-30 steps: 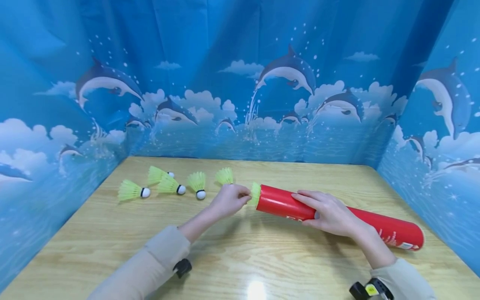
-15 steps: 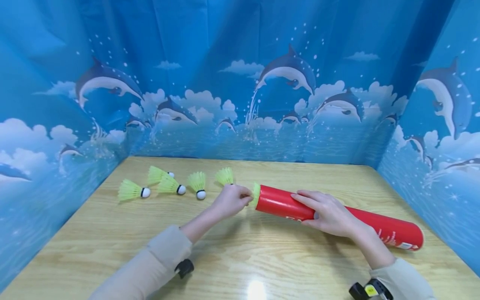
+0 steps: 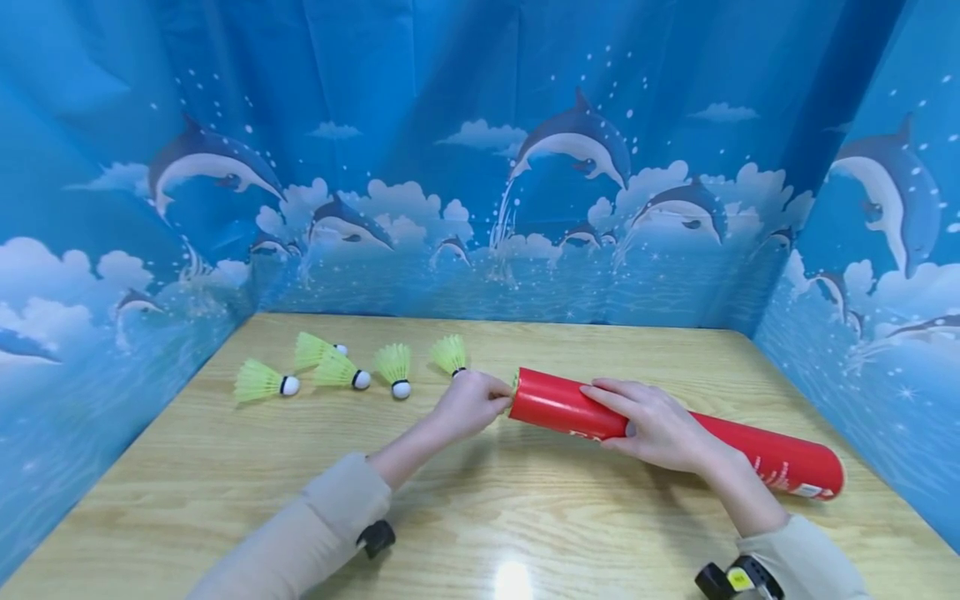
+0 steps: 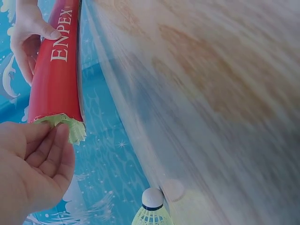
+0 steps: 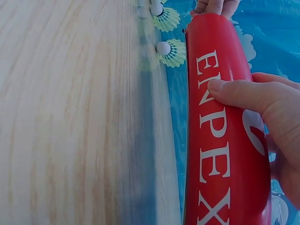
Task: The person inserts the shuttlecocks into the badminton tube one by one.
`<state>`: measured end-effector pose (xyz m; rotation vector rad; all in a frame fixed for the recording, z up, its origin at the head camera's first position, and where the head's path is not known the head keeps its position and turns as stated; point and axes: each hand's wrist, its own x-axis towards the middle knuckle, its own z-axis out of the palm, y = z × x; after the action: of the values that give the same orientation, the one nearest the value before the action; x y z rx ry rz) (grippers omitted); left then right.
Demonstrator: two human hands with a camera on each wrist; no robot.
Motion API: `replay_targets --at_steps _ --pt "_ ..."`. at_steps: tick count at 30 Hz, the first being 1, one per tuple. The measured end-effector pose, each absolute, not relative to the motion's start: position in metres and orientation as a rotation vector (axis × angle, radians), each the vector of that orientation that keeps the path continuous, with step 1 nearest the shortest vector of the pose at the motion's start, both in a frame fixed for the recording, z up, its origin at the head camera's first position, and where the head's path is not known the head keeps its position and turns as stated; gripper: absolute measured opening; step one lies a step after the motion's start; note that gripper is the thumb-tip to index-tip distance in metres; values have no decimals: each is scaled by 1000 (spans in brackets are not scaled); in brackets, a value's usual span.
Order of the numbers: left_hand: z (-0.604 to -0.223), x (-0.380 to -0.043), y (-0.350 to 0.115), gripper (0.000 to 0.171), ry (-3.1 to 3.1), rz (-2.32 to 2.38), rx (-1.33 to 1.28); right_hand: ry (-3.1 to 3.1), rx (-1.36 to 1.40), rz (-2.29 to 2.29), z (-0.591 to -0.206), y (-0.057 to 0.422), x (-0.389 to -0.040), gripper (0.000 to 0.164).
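Observation:
A red shuttlecock tube [image 3: 780,454], lettered ENPEX, slants across the right half of the table with its left end raised. My right hand [image 3: 663,427] grips it around the middle, thumb on the near side in the right wrist view. At the tube's mouth, my left hand [image 3: 472,403] pinches the skirt of a yellow-green shuttlecock [image 4: 78,132]. Only the skirt's edge sticks out past the red rim; its cork end is hidden inside the tube. Just behind the left hand lies another shuttlecock [image 3: 449,353], its cork partly covered by the hand.
Several more yellow-green shuttlecocks with white corks lie at the back left of the wooden table [image 3: 465,533], among them a leftmost shuttlecock [image 3: 258,382] and a shuttlecock [image 3: 394,363] pointing cork-forward. A blue dolphin-print curtain [image 3: 420,267] stands along the back and sides.
My left hand has moved slightly right and pushed the shuttlecock deeper into the tube, so less of its skirt shows. The right hand keeps its hold, and the tube has hardly shifted.

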<state>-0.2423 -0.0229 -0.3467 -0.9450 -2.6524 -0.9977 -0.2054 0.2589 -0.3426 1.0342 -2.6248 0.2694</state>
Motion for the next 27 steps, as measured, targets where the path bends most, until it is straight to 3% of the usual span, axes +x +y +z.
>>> replay_targets --at_steps 27 --pt "-347 -243 -21 15 -2694 -1072 -1021 -2620 1027 265 -345 261 -208 82"
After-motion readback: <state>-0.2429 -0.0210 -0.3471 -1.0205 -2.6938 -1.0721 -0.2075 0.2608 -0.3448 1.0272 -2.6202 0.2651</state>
